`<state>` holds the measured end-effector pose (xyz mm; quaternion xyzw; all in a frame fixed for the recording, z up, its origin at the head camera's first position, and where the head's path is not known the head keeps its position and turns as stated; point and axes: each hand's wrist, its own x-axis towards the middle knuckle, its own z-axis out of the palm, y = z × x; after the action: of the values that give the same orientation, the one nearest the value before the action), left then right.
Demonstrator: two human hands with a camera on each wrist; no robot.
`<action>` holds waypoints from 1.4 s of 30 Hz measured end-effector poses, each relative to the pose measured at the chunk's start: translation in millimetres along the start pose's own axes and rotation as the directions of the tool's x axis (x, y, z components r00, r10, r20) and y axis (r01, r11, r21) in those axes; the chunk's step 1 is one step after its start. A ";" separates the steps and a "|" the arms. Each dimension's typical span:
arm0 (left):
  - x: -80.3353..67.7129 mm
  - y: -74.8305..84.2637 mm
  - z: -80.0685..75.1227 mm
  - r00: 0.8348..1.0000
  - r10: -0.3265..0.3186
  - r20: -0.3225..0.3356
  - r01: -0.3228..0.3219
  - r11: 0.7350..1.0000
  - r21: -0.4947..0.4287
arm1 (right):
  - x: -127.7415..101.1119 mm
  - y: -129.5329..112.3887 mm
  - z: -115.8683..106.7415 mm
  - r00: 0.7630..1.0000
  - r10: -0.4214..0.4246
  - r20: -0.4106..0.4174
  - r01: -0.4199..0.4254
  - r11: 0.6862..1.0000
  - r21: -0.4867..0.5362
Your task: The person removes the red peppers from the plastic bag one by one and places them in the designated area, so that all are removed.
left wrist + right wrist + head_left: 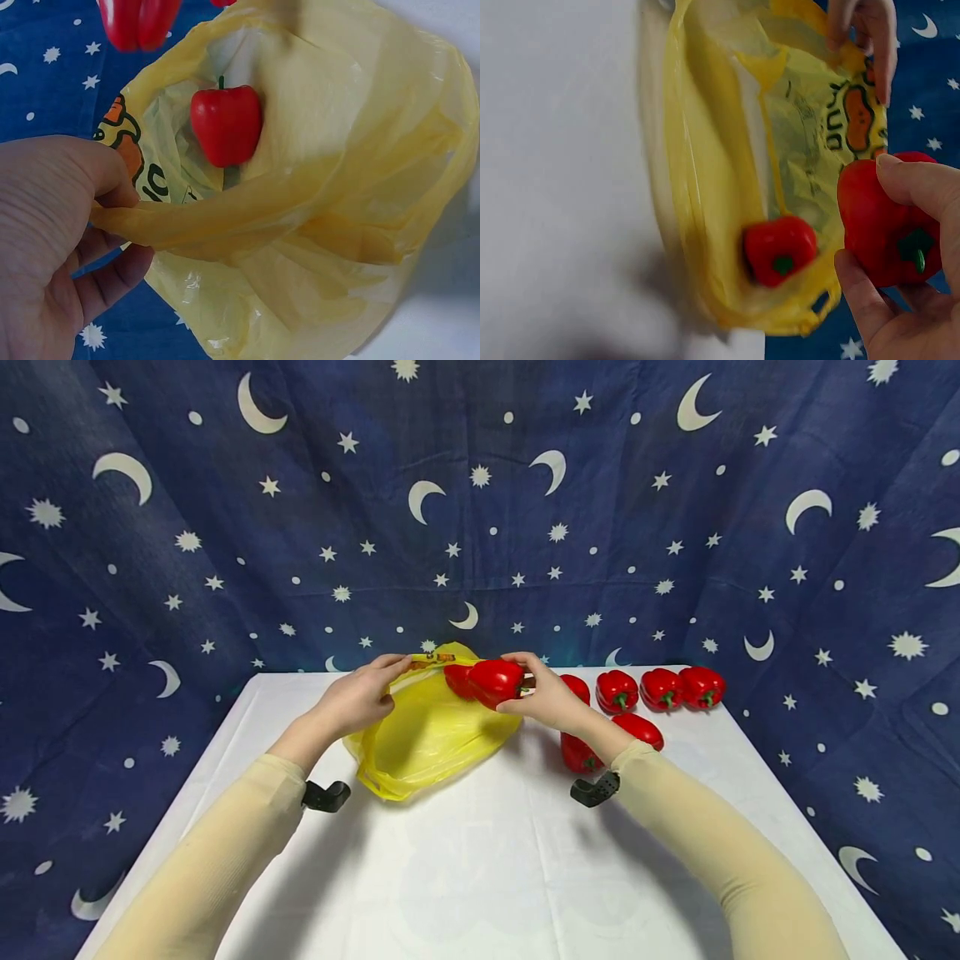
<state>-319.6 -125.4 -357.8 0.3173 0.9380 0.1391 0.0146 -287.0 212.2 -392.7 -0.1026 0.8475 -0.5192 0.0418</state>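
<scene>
My left hand [363, 693] pinches the rim of a yellow plastic bag [442, 727] with a printed cartoon, its mouth held open toward me. Inside the bag lies a red bell pepper [226, 124] with a green stem, also seen in the right wrist view. My right hand [546, 697] grips a second red bell pepper [885, 217], thumb on one side and fingers on the other. That pepper is held up at the right part of the bag's mouth, overlapping the bagged one in the head view.
Several more red bell peppers stand at the table's back right, such as one at the far corner [702, 687] and one lying nearer [637, 731]. A white cloth covers the table [465, 868]. Behind it hangs a blue curtain [480, 527] with moons and stars.
</scene>
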 end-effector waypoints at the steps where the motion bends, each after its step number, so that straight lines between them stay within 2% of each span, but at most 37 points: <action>1: 0.1 -0.3 0.4 1.000 -0.001 0.000 0.001 1.000 0.000 | -2.9 1.4 -5.0 1.000 0.005 -0.007 -0.005 1.000 -0.001; 9: -1.5 -2.8 1.2 1.000 -0.004 0.001 0.004 1.000 -0.010 | -30.8 13.7 -52.3 0.991 0.107 -0.084 -0.107 0.994 -0.007; 14: -1.8 -4.2 0.8 1.000 -0.006 0.007 0.006 1.000 -0.013 | -48.7 21.9 -81.9 0.980 0.144 -0.137 -0.153 0.986 -0.063; 21: -2.7 -3.4 0.7 1.000 -0.012 0.010 0.012 1.000 -0.017 | -74.7 37.6 -113.1 0.968 0.164 -0.191 -0.181 0.981 -0.071; 32: -0.8 -1.7 0.2 1.000 -0.001 0.004 0.001 1.000 -0.011 | -117.3 69.9 -149.9 0.935 0.166 -0.313 -0.204 0.975 -0.092; 38: -1.0 -1.0 -0.3 1.000 -0.001 0.004 0.001 1.000 -0.006 | -134.6 95.3 -160.6 0.921 0.141 -0.363 -0.176 0.982 -0.065; 42: -1.0 -1.2 -0.6 1.000 0.003 -0.001 -0.003 1.000 -0.005 | -144.7 108.5 -164.2 0.914 0.154 -0.376 -0.199 0.977 -0.082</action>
<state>-319.6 -127.1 -357.5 0.3185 0.9372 0.1414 0.0145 -189.2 434.4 -419.2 0.0712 0.8753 -0.4720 -0.0770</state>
